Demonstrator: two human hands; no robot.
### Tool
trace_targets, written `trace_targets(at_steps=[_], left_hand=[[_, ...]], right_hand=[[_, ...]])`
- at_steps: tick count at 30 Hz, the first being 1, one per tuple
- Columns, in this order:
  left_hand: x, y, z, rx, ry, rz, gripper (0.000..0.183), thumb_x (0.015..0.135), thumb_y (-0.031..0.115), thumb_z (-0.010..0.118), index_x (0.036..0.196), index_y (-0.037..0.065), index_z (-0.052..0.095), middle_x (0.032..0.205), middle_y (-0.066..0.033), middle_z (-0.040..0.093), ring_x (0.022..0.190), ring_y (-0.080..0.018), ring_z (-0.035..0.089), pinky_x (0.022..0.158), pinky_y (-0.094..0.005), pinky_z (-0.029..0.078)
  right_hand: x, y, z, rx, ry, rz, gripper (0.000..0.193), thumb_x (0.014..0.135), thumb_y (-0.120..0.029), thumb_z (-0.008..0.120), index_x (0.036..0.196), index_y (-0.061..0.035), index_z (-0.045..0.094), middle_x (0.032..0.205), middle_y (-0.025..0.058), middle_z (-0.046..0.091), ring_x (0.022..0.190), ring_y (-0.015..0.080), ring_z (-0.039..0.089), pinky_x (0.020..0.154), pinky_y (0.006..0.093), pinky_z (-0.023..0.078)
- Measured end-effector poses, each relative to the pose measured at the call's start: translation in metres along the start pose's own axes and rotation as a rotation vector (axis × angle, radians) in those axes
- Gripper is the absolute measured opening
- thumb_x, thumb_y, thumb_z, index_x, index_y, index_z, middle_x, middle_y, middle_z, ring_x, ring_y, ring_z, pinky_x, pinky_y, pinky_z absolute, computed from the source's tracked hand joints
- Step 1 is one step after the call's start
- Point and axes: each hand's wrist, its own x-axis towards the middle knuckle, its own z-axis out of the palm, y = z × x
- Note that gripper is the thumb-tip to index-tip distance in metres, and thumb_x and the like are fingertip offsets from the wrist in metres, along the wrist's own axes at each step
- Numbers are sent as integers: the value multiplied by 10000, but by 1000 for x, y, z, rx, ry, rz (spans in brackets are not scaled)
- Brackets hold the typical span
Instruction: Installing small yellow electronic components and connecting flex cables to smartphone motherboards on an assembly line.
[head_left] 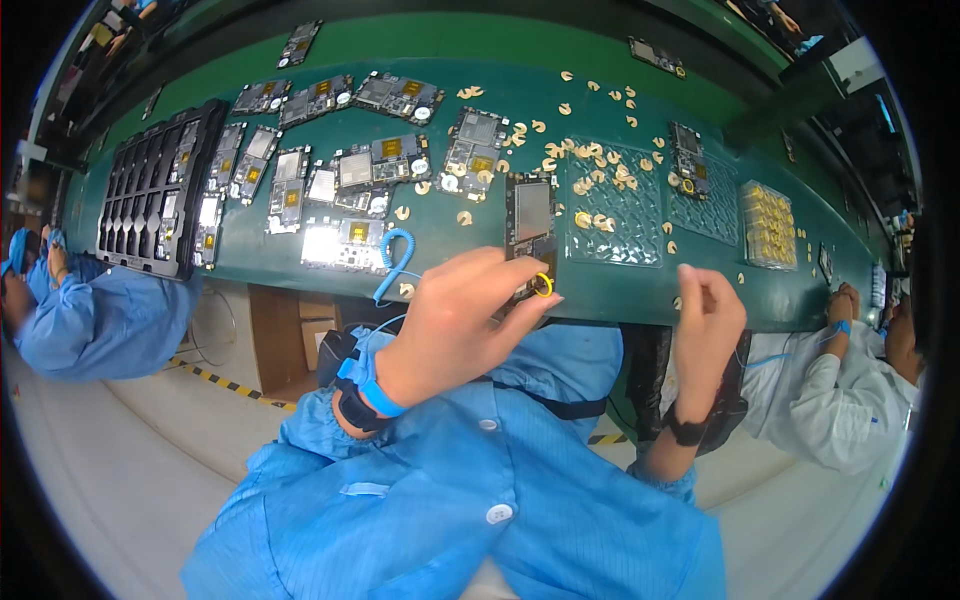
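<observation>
My left hand (460, 310) is closed, thumb and forefinger pinched round the near end of a dark circuit board (531, 212) at the table's front edge. Between those fingertips shows a round part with a yellow rim (543, 285), at the board's end. To the right, over the front edge, my right hand (708, 315) has its fingers bent together; whatever they hold, if anything, is hidden. Just beyond lies a clear plastic tray (612, 245) with small cream-coloured notched pieces (597, 160) scattered on and around it.
Several circuit boards (390, 160) lie at the left, beside a black slotted tray (150, 190). A coiled blue cord (398, 250) runs toward my left wrist. On the right are another clear tray (715, 215), a board (688, 160) and a box of yellow round parts (768, 225). Co-workers sit on both sides.
</observation>
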Motion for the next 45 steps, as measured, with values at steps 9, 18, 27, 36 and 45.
trace_targets(at_steps=[9,18,27,36,45], left_hand=[[7,3,10,107,-6,133,261,825,60,832,1056,22,718,756,-118,606,659,-299,614,579,-414,492],[10,2,-4,185,-124,177,244,829,-27,779,1063,6,718,788,-130,603,711,-328,624,619,-424,496],[9,2,-25,-263,-196,-148,299,928,-83,683,1219,-15,688,1097,-150,714,985,-265,730,814,-376,600],[2,5,-28,-1023,-180,-483,527,1050,-74,412,1559,36,335,1394,-176,591,1235,-234,649,960,-380,649],[-3,11,-26,-962,-145,-412,536,1022,-97,365,1549,-5,346,1260,-133,633,1183,-166,646,932,-292,588]], right_hand=[[-15,-81,30,650,-428,-140,95,893,2,777,973,31,734,849,38,658,615,44,526,547,219,404],[0,-81,32,589,-628,-120,109,856,-18,782,923,34,714,755,65,634,558,68,503,557,256,415],[-2,-77,21,941,-729,98,25,970,30,716,976,53,706,837,-20,651,680,-10,545,578,184,398],[-15,-92,32,695,-609,-190,64,886,-1,784,943,4,755,806,13,546,655,64,456,575,254,346],[-19,-99,34,509,-565,-301,75,870,-23,789,927,0,746,732,40,501,590,119,421,540,297,317]])
